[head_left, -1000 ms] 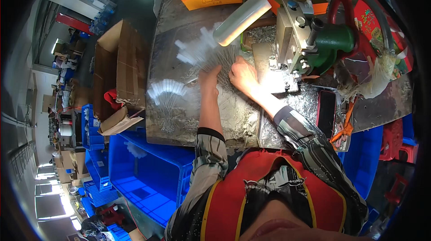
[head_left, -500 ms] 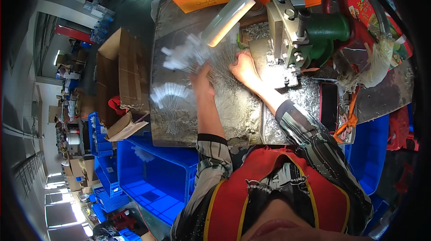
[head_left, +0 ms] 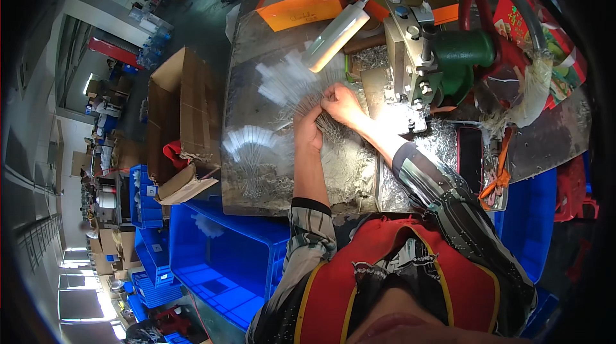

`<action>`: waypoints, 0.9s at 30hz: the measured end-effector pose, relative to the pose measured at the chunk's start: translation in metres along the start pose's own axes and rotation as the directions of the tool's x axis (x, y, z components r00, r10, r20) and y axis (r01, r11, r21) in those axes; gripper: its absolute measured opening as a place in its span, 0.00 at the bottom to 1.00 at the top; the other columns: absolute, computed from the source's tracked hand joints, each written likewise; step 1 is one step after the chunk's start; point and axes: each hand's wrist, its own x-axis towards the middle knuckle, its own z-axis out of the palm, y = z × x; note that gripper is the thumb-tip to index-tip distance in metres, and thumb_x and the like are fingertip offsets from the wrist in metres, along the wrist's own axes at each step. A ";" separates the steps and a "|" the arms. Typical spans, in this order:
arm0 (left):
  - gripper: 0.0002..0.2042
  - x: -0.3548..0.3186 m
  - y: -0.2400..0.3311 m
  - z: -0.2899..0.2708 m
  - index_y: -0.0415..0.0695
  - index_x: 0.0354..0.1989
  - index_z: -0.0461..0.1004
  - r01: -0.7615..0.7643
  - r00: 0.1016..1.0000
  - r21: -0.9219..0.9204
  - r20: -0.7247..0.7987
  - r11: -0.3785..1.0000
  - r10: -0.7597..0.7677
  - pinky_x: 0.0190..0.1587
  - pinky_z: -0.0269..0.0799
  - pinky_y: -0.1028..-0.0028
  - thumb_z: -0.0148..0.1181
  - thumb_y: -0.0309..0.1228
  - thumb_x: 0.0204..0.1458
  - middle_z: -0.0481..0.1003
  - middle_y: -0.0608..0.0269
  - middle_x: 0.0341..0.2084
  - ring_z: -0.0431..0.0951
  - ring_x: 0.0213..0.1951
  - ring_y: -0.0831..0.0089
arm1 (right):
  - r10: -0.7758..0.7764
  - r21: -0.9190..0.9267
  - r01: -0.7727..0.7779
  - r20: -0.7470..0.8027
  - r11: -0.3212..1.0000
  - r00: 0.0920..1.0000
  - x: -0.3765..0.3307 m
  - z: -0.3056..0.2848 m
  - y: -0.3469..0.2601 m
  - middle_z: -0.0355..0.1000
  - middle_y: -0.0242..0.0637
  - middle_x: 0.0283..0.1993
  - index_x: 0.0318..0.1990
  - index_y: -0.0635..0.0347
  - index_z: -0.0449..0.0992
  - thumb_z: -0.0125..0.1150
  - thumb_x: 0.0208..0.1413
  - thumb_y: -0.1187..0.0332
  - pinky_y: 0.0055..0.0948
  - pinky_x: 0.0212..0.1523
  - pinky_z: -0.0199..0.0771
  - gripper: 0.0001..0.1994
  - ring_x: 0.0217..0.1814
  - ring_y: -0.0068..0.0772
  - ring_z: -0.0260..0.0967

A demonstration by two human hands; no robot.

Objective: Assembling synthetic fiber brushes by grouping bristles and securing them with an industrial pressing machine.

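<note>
- The fanned bundle of thin grey metal stems with whitish, translucent ends (head_left: 282, 81) is at the middle of the worn grey metal counter (head_left: 264, 39), its pale ends spread toward the far left.
- The step in hand looks like gathering or sorting stems by hand; the next move probably calls for a steady left hold while the right fingertips work along the stems.
- The person's left hand (head_left: 309, 127) is at the bundle's narrow end, its grip curled around the stems.
- The right hand (head_left: 345, 107) meets it from the right, thumb and fingertips drawn together; whether that grip pinches a stem, I cannot tell.
- Both forearms reach forward from the lower edge, the left nearly straight, the right slanting inward.
- A second fan of similar white-ended stems (head_left: 250, 148) lies nearer the counter's left edge.
- The white tubular lamp (head_left: 337, 36) hangs beyond the hands; the green-and-steel press (head_left: 463, 52) stands to their right.
</note>
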 end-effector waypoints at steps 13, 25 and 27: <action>0.15 -0.011 0.000 0.009 0.38 0.44 0.66 -0.153 0.988 0.009 0.019 0.988 0.153 0.44 0.66 0.75 0.50 0.17 0.45 0.69 0.61 0.40 0.70 0.42 0.70 | -0.104 0.114 0.129 -0.198 0.985 0.975 -0.005 0.014 -0.020 0.66 0.46 0.29 0.33 0.68 0.66 0.57 0.42 0.65 0.32 0.35 0.65 0.15 0.29 0.45 0.65; 0.07 -0.031 0.025 0.026 0.39 0.34 0.71 -0.244 0.970 -0.184 -0.044 0.952 0.240 0.35 0.65 0.76 0.50 0.20 0.46 0.72 0.63 0.29 0.71 0.32 0.74 | -0.375 -0.079 0.366 -0.181 0.927 0.909 0.000 0.005 -0.062 0.66 0.47 0.24 0.30 0.67 0.67 0.52 0.45 0.70 0.33 0.31 0.65 0.08 0.28 0.41 0.66; 0.07 -0.035 0.030 0.029 0.38 0.33 0.71 -0.242 0.969 -0.235 -0.102 0.941 0.223 0.32 0.64 0.76 0.50 0.20 0.45 0.72 0.63 0.27 0.70 0.30 0.74 | -0.364 -0.114 0.349 -0.174 0.930 0.915 -0.002 0.002 -0.067 0.65 0.47 0.23 0.29 0.67 0.66 0.52 0.44 0.70 0.32 0.30 0.64 0.08 0.27 0.38 0.65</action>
